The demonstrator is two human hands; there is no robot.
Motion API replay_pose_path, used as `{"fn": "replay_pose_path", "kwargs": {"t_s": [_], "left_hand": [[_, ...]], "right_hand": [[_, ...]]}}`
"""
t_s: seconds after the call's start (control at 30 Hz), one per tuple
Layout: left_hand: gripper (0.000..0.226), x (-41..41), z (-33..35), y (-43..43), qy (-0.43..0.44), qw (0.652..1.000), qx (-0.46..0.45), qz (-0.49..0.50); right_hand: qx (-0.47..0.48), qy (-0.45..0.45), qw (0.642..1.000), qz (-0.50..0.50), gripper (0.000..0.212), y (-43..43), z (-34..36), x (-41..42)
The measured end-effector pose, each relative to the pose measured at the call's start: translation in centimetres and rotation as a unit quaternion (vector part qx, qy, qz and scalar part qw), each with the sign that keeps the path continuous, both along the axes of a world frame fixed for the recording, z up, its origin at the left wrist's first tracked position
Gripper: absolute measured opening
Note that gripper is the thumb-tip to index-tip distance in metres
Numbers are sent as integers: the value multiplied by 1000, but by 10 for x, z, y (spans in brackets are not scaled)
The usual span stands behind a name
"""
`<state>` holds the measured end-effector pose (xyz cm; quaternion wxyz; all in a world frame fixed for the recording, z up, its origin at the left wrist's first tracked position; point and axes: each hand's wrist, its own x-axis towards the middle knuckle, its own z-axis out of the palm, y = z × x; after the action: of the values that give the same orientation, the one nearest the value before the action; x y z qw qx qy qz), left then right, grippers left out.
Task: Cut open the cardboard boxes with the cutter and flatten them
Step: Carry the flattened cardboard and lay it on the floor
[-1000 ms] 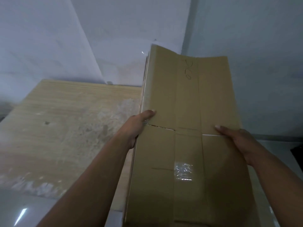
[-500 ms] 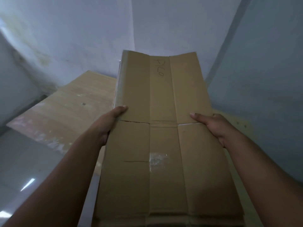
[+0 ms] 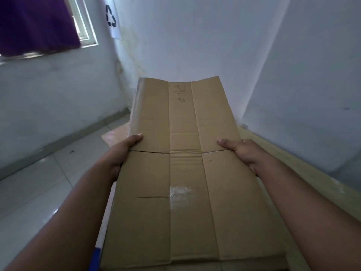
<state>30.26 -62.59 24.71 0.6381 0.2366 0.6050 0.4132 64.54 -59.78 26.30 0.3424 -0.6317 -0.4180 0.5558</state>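
We hold the flattened cardboard box (image 3: 185,173) out in front, left hand (image 3: 125,151) gripping its left edge, right hand (image 3: 241,151) its right edge, thumbs on top, fingers hidden beneath (clear tape (image 3: 178,194) shines on the middle panel). The sheet blocks most of what lies below; a wooden board (image 3: 312,177) shows along its right, tiled floor (image 3: 48,182) to its left. Beyond: a window (image 3: 88,26) with purple curtain (image 3: 35,22), a recycling sign (image 3: 111,16).

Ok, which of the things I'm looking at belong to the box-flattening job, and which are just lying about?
Part of the job:
- flattened cardboard box
- left hand and right hand, gripping its side edges

Just around:
- purple curtain
- recycling sign on the wall
- wooden surface on the right
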Motion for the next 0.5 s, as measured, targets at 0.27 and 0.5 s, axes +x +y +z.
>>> {"fn": "replay_pose_path", "kwargs": {"t_s": [0.27, 0.5], "left_hand": [[49, -143, 0, 123, 8, 999, -27, 25], [42, -225, 15, 198, 13, 998, -46, 48]], "right_hand": [[-7, -3, 1000, 20, 62, 145, -11, -153], [-14, 3, 999, 50, 65, 242, -11, -240]]}}
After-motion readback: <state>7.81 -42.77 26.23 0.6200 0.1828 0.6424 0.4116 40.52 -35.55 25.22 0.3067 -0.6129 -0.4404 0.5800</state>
